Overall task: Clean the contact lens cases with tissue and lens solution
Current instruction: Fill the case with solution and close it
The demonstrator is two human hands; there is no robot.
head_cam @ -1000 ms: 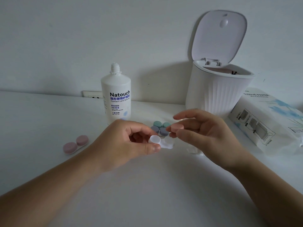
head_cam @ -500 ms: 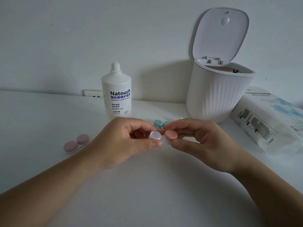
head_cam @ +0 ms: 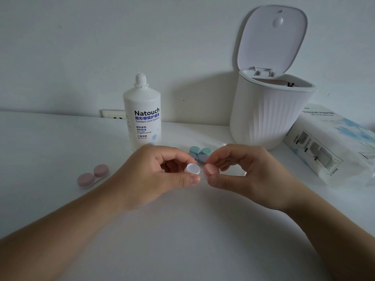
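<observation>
Since a moment ago the right hand (head_cam: 249, 173) has brought the pink cap (head_cam: 210, 169) onto the lens case (head_cam: 192, 169) that the left hand (head_cam: 158, 175) pinches above the near surface (head_cam: 182, 230), and loose fingers could drop it or twist it crooked.

My feed is dim and flat, with a cool grey-blue cast over the white wall (head_cam: 81, 47) and the surface (head_cam: 182, 240). The light seems soft and diffuse, coming from the front right: the bin (head_cam: 267, 114) throws a broad, blurry shadow leftward onto the wall. Under my hands I see only faint shading. I see no glare. The bottle (head_cam: 142, 118) label reads sharply, while my forearms at the lower corners look soft and stretched. The wide lens bows the surface's far edge.
</observation>
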